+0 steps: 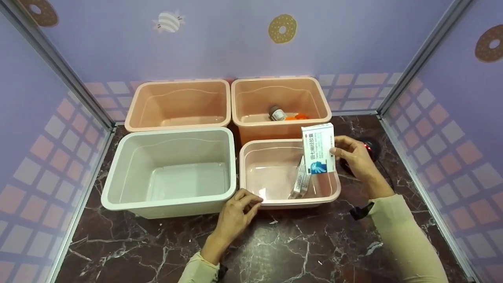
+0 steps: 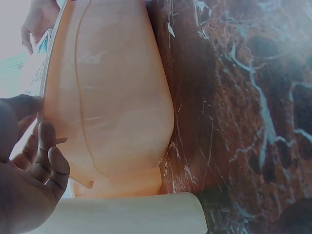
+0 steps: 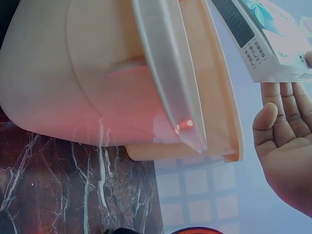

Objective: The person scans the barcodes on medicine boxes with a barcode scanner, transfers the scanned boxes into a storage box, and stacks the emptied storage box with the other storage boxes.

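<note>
My right hand (image 1: 355,159) pinches a white and blue medicine box (image 1: 316,147) by its right edge. That box is upright above the right side of the light pink bin (image 1: 271,202), with its printed face towards the head camera. In the right wrist view, the fingertips meet the lower end of the box (image 3: 278,53). My left hand (image 1: 235,214) is at the pink bin's front left corner, its thumb and fingers pinching the rim, as the left wrist view shows. Inside this bin, a second slim medicine box (image 1: 301,179) leans near the right wall, partly hidden by the held one.
Left of the pink bin stands a grey-white bin (image 1: 169,202). Behind are two orange bins; the right one (image 1: 281,124) holds a brown bottle (image 1: 277,113) and orange items (image 1: 300,116). A black device with red lights (image 1: 371,147) sits behind my right hand. Walls enclose the marbled tabletop (image 1: 149,247).
</note>
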Action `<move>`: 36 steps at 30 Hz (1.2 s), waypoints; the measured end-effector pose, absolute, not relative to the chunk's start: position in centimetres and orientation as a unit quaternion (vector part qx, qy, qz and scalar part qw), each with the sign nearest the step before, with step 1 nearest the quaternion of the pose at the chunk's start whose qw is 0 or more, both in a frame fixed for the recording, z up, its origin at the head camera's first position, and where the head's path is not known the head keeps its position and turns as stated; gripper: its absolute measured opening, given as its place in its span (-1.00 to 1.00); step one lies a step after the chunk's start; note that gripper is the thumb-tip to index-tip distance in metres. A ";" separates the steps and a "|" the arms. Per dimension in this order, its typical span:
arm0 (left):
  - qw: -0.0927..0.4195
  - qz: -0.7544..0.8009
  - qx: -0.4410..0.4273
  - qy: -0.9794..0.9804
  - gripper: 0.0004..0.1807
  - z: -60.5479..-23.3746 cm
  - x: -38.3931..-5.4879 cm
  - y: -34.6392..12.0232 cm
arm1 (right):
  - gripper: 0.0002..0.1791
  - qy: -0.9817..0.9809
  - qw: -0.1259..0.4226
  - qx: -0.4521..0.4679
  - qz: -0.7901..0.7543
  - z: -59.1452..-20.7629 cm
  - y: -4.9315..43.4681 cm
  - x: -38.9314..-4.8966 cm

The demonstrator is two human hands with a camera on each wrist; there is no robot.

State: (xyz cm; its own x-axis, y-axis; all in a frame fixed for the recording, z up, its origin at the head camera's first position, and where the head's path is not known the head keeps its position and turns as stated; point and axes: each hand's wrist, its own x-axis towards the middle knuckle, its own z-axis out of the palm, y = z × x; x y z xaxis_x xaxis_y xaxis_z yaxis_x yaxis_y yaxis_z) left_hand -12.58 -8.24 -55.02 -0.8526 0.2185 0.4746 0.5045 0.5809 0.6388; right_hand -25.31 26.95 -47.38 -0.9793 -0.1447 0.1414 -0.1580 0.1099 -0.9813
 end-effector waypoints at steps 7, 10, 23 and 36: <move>0.173 -0.408 -0.204 -0.873 -0.90 -55.0 -12.6 -8.3 | -0.79 -0.723 0.009 0.095 0.684 -47.7 27.5 -25.1; 0.174 -0.407 -0.204 -0.873 -0.90 -55.0 -12.6 -8.3 | -0.79 -0.723 0.014 0.090 0.684 -47.9 27.7 -25.0; 0.186 -0.400 -0.204 -0.874 -0.90 -55.1 -12.6 -8.2 | -0.83 -0.733 0.034 0.065 0.676 -48.1 29.5 -24.2; 0.189 -0.399 -0.208 -0.873 -0.92 -55.0 -12.6 -8.2 | -0.77 -0.758 0.079 0.068 0.644 -48.5 31.5 -23.3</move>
State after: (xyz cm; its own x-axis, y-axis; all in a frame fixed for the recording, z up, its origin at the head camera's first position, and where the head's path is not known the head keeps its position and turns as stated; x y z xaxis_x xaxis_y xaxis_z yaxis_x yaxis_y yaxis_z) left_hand -12.64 -8.17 -54.98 -0.8417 0.2126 0.4964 0.5144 0.5952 0.6173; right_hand -23.28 31.51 -48.47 -0.9782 -0.0021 0.2078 -0.2054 0.1619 -0.9652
